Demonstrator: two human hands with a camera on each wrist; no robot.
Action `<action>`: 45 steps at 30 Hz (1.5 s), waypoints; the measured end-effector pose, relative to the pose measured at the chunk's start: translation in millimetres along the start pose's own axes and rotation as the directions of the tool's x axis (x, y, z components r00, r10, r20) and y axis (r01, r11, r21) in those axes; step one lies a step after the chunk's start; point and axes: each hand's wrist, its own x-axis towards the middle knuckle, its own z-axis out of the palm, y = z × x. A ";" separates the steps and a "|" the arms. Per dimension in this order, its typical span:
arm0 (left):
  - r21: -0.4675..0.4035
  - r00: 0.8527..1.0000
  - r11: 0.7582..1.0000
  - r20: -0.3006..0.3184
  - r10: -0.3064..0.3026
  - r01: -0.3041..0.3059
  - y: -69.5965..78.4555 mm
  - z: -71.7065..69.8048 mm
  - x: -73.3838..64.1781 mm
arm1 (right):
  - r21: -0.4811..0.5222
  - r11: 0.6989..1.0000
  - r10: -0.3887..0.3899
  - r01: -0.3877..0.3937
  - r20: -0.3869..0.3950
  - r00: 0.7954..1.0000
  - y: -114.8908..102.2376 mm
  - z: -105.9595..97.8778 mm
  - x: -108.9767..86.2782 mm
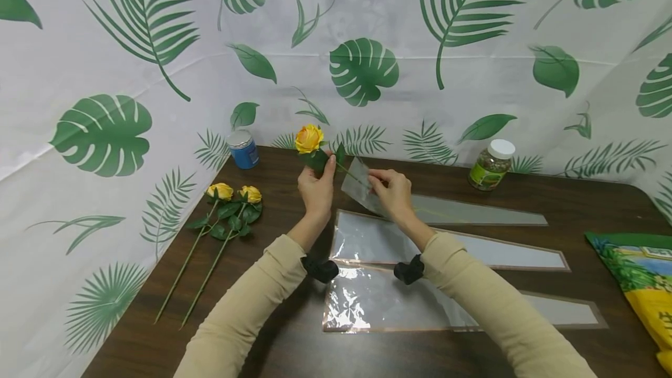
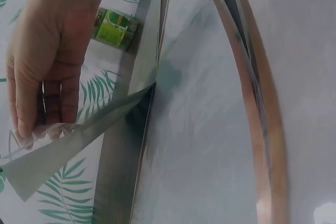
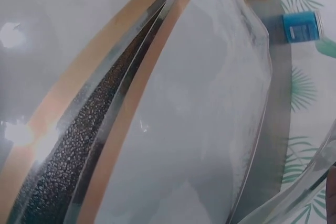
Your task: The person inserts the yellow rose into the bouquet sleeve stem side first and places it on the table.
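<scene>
Head view, read from left to right: two yellow roses (image 1: 219,192) lie side by side on the dark desk (image 1: 294,343), with blooms toward the back and bare stems toward the front. Behind them, near the back edge of the desk, stands a blue can (image 1: 244,150) with a pale lid. Next is the left hand (image 1: 317,191), with thumb and fingers gripping a third rose (image 1: 309,139) just under its bloom; the bloom is held above the desk, and the stem slopes down to the right into the wide end of a clear plastic sleeve (image 1: 472,210). Part of this stem shows through the plastic. The right hand (image 1: 395,194) pinches the sleeve near its raised wide end; the narrow end lies to the right. A black device (image 1: 320,270) sits at the left wrist and a matching unit (image 1: 409,271) at the right wrist. In front of the gripped sleeve, a middle sleeve (image 1: 378,244) and a front sleeve (image 1: 388,305) lie flat, both tapering to the right. Further right, a jar (image 1: 489,168) with a white lid and green label stands at the back. A green-and-yellow packet (image 1: 643,296) occupies the right edge. Leaf-printed cloth (image 1: 362,16) hangs behind the desk.
</scene>
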 end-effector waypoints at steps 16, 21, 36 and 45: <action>0.110 0.990 0.984 -0.006 -0.140 0.140 -6.3 8.6 -15.8 | -0.006 0.997 -0.081 0.081 -0.026 0.996 -11.1 0.7 3.6; 0.168 0.989 0.975 -0.035 -0.142 0.146 -8.4 8.9 -16.3 | -0.003 0.995 -0.095 0.095 -0.020 0.995 -13.7 1.5 3.2; 0.128 0.992 0.984 -0.012 0.125 -0.123 -16.5 -4.6 -6.9 | -0.014 0.995 -0.101 0.100 -0.035 0.994 -13.3 2.4 3.0; 0.189 0.994 0.977 0.075 0.086 -0.098 -15.4 -8.7 -6.2 | -0.017 0.995 -0.096 0.095 -0.027 0.995 -16.9 3.2 1.6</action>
